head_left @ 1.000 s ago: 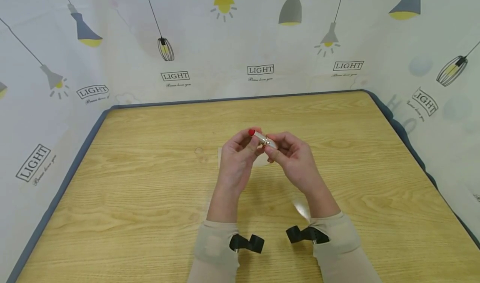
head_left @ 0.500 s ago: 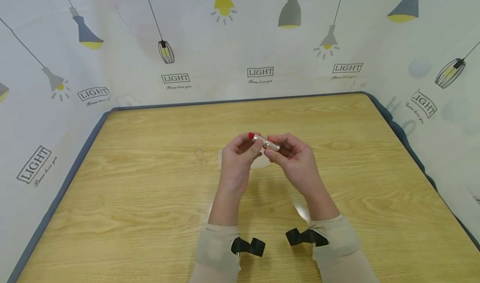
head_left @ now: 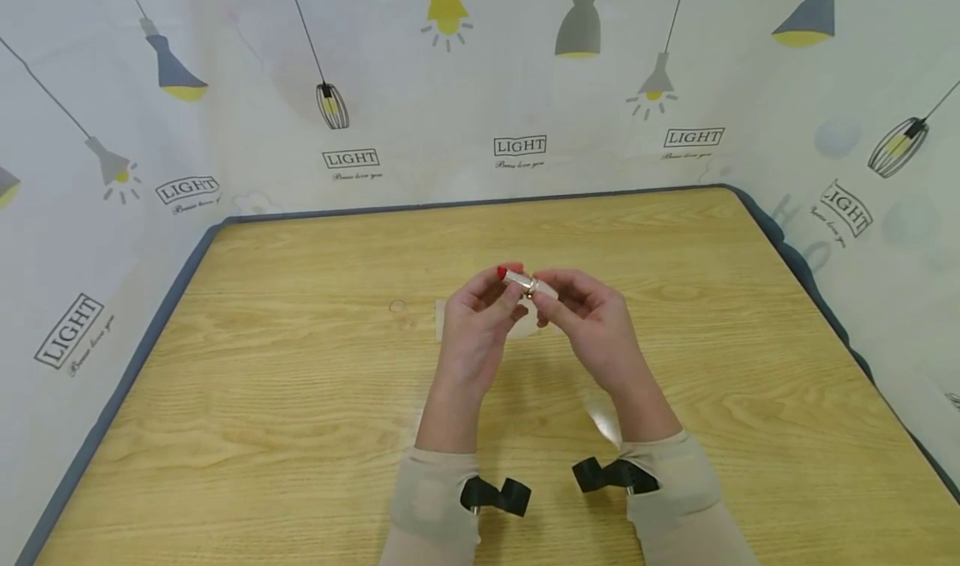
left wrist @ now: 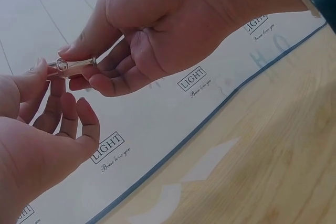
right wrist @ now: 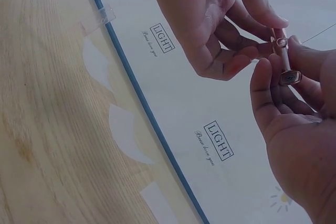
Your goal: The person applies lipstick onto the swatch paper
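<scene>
A lipstick (head_left: 521,283) with a red tip and a pale, shiny metallic case is held between both hands, above the middle of the table. Its red tip points up and left in the head view. My left hand (head_left: 474,328) pinches the upper part of the case between thumb and fingers. At the base, the thumb and fingers of my right hand (head_left: 600,324) grip the other end and partly cover it. From the right wrist, the flat end of the lipstick (right wrist: 290,77) shows among the fingers.
The wood-grain table (head_left: 300,366) has a blue edging, with a lamp-printed white curtain (head_left: 435,99) behind it. Pale flat patches (left wrist: 210,161) lie on the tabletop beneath the hands. A black camera mount (head_left: 495,493) sticks out from each sleeve, between the forearms.
The right fingers and thumb have shifted slightly on the lipstick's base. The left hand keeps its pinch, and the red tip stays out. The head view has tilted a little.
</scene>
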Motion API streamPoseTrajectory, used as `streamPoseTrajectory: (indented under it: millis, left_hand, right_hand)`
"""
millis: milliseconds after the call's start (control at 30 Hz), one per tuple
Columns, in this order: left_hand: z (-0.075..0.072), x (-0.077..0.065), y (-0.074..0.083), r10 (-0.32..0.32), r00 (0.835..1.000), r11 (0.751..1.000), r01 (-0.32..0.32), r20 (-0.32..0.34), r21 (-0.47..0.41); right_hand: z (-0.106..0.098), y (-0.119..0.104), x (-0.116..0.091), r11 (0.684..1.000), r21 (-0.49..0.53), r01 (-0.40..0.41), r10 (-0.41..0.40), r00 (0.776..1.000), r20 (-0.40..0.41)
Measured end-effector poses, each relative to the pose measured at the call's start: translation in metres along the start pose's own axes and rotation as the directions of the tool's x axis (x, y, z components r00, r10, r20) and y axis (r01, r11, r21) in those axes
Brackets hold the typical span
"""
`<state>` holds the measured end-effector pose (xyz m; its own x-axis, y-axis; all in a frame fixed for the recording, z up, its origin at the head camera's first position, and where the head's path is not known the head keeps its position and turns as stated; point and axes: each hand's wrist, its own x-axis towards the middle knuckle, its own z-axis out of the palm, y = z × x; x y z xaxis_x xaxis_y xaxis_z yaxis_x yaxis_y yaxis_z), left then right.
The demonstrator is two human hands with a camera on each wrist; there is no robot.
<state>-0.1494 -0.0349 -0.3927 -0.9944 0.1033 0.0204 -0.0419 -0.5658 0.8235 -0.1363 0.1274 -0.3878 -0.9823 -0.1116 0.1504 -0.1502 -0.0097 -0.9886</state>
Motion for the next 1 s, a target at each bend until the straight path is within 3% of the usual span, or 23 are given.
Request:
streamPoseTrajectory:
  millis: [533, 1000]
  left_hand:
    - [0.0015, 0.0020, -0.0035, 0.008, 1.000, 1.000, -0.008, 0.003, 0.022]
    - [0.0071, 0.0039, -0.0038, 0.016, 1.000, 1.000, -0.016, -0.012, 0.012]
  right_hand:
    - [-0.0007, -0.0003, -0.0001, 0.999, -0.046, -0.006, 0.005, 0.999, -0.037]
    - [-0.0034, -0.0020, 0.0026, 1.000, -0.023, -0.004, 0.003, 0.999, -0.034]
